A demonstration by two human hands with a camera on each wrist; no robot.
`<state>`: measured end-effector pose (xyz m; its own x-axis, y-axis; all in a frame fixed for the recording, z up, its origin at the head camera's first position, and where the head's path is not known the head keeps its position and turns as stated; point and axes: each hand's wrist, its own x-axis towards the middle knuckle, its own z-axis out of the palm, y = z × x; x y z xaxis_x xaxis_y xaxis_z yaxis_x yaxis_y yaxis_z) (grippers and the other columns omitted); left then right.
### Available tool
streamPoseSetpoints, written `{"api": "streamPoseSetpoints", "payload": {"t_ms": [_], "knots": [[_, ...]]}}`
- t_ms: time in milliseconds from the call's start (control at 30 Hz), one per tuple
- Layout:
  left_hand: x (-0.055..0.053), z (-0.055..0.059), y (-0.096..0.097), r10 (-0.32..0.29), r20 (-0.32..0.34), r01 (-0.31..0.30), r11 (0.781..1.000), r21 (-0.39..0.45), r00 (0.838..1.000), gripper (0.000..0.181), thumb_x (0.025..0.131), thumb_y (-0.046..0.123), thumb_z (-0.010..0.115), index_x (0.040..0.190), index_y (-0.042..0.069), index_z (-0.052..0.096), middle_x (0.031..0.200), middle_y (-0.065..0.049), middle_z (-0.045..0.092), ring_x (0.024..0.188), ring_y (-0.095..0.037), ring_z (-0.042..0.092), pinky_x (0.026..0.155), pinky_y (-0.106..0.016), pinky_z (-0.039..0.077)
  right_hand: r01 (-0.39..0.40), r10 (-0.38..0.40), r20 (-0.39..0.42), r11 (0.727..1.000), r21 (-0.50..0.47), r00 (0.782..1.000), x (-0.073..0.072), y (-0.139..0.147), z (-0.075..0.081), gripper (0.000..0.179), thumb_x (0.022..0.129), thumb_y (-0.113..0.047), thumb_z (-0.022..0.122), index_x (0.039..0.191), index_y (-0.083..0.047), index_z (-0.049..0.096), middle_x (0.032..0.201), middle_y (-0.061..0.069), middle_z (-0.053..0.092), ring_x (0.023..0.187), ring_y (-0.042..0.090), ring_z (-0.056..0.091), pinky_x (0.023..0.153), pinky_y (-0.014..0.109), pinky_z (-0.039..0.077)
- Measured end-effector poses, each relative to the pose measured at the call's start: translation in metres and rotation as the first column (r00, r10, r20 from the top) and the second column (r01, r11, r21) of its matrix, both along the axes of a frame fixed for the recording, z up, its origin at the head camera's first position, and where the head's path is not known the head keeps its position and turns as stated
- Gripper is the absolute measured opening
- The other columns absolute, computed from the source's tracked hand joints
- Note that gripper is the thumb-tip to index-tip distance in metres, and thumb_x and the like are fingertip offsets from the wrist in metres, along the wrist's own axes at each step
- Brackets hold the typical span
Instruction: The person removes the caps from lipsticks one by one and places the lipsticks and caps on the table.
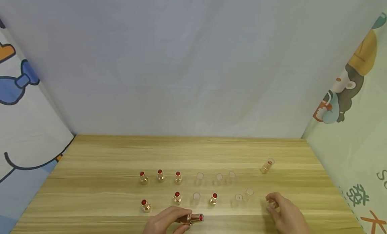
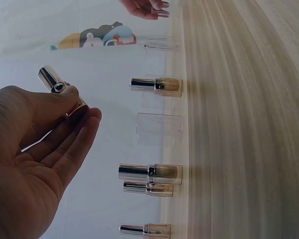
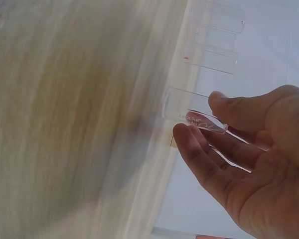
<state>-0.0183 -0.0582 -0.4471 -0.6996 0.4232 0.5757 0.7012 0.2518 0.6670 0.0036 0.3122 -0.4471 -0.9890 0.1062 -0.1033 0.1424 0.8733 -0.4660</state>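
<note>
My left hand (image 1: 166, 221) grips a lipstick (image 1: 193, 218) near the table's front, its red tip pointing right. In the left wrist view, thumb and fingers pinch this gold-collared lipstick (image 2: 51, 77) above the table. To the right, my right hand (image 1: 285, 214) holds a clear lipstick cap (image 3: 197, 110) between thumb and fingertips, close over the wood; faint lettering shows on the cap's side. Just ahead of the left hand stands an uncapped lipstick (image 1: 177, 198), with another uncapped lipstick (image 1: 213, 198) to its right.
Several more uncapped lipsticks (image 1: 144, 178) stand at the left of the wooden table (image 1: 99, 153). Several loose clear caps (image 1: 200, 177) stand in the middle and right. A capped lipstick (image 1: 267, 166) stands at the back right. A pale curtain (image 1: 187, 76) hangs behind.
</note>
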Motion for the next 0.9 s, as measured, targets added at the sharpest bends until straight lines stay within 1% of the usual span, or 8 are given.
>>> {"api": "streamPoseSetpoints", "payload": {"t_ms": [167, 300, 400, 500, 633, 733, 800, 900], "knots": [[-0.002, -0.003, -0.002, -0.008, -0.046, 0.009, 1.000, 0.014, 0.999, 0.046, 0.072, -0.009, 0.088, 0.112, 0.006, 0.074, 0.098, -0.002, 0.077, 0.084, -0.004, 0.074, 0.075, -0.008, 0.058, 0.003, -0.003, 0.009, 1.000, -0.007, 1.000, 0.000, 0.000, -0.001, 0.028, 0.090, -0.001, 0.078, 0.114, -0.005, 0.066, 0.103, 0.000, 0.074, 0.086, 0.015, 0.067, 0.066, 0.020, 0.054], [-0.004, -0.002, -0.006, 0.005, -0.071, -0.005, 1.000, 0.011, 0.997, 0.048, 0.071, -0.009, 0.088, 0.114, 0.006, 0.073, 0.100, -0.003, 0.077, 0.085, -0.005, 0.073, 0.076, -0.008, 0.058, -0.018, 0.018, 0.000, 1.000, -0.014, 1.000, 0.001, 0.000, -0.002, 0.028, 0.089, 0.001, 0.078, 0.114, -0.004, 0.066, 0.104, 0.001, 0.074, 0.088, 0.017, 0.068, 0.067, 0.020, 0.056], [-0.004, -0.001, -0.009, 0.006, -0.052, -0.004, 1.000, 0.029, 0.999, 0.051, 0.070, -0.012, 0.087, 0.116, 0.005, 0.072, 0.100, -0.003, 0.076, 0.085, -0.006, 0.073, 0.076, -0.009, 0.058, -0.034, 0.034, -0.019, 0.999, 0.001, 0.999, 0.001, 0.001, -0.003, 0.028, 0.088, 0.000, 0.079, 0.113, -0.005, 0.067, 0.104, 0.001, 0.074, 0.089, 0.017, 0.067, 0.067, 0.021, 0.055], [-0.005, 0.001, -0.012, 0.009, -0.034, -0.007, 0.999, 0.049, 0.999, 0.054, 0.069, -0.015, 0.086, 0.116, 0.005, 0.071, 0.099, -0.003, 0.075, 0.086, -0.006, 0.073, 0.076, -0.010, 0.059, -0.043, 0.046, -0.055, 0.998, 0.042, 0.997, 0.003, 0.001, -0.002, 0.028, 0.088, -0.003, 0.080, 0.114, -0.006, 0.068, 0.106, 0.002, 0.074, 0.091, 0.018, 0.067, 0.068, 0.024, 0.056], [-0.005, 0.002, -0.017, 0.058, -0.026, -0.056, 0.997, 0.046, 0.998, 0.057, 0.065, -0.017, 0.088, 0.116, 0.005, 0.072, 0.098, -0.003, 0.076, 0.085, -0.004, 0.073, 0.076, -0.010, 0.059, -0.051, 0.060, -0.130, 0.996, 0.073, 0.990, 0.002, 0.001, 0.005, 0.029, 0.089, -0.006, 0.081, 0.115, -0.006, 0.069, 0.111, 0.005, 0.075, 0.095, 0.021, 0.068, 0.068, 0.029, 0.058], [-0.004, 0.002, -0.020, 0.086, 0.001, -0.086, 0.995, 0.050, 0.996, 0.058, 0.067, -0.016, 0.087, 0.117, 0.006, 0.072, 0.100, -0.003, 0.076, 0.087, -0.004, 0.073, 0.075, -0.010, 0.060, -0.045, 0.060, -0.186, 0.995, 0.087, 0.981, -0.003, 0.001, 0.013, 0.029, 0.089, -0.008, 0.081, 0.115, -0.006, 0.069, 0.111, 0.007, 0.075, 0.096, 0.024, 0.069, 0.067, 0.031, 0.059], [-0.003, 0.001, -0.023, 0.096, 0.019, -0.097, 0.994, 0.055, 0.995, 0.055, 0.070, -0.014, 0.087, 0.119, 0.007, 0.072, 0.102, -0.003, 0.076, 0.088, -0.005, 0.074, 0.075, -0.012, 0.061, -0.040, 0.062, -0.225, 0.994, 0.098, 0.972, -0.008, 0.001, 0.020, 0.030, 0.088, -0.008, 0.082, 0.115, -0.006, 0.069, 0.108, 0.009, 0.076, 0.094, 0.026, 0.070, 0.065, 0.033, 0.059], [-0.002, -0.001, -0.028, 0.109, 0.040, -0.111, 0.992, 0.057, 0.993, 0.052, 0.074, -0.013, 0.086, 0.119, 0.009, 0.072, 0.103, -0.003, 0.076, 0.089, -0.006, 0.075, 0.077, -0.013, 0.061, -0.036, 0.060, -0.241, 0.994, 0.104, 0.969, -0.017, 0.003, 0.029, 0.030, 0.090, -0.009, 0.081, 0.117, -0.006, 0.068, 0.108, 0.011, 0.075, 0.093, 0.029, 0.071, 0.065, 0.037, 0.058]]}}
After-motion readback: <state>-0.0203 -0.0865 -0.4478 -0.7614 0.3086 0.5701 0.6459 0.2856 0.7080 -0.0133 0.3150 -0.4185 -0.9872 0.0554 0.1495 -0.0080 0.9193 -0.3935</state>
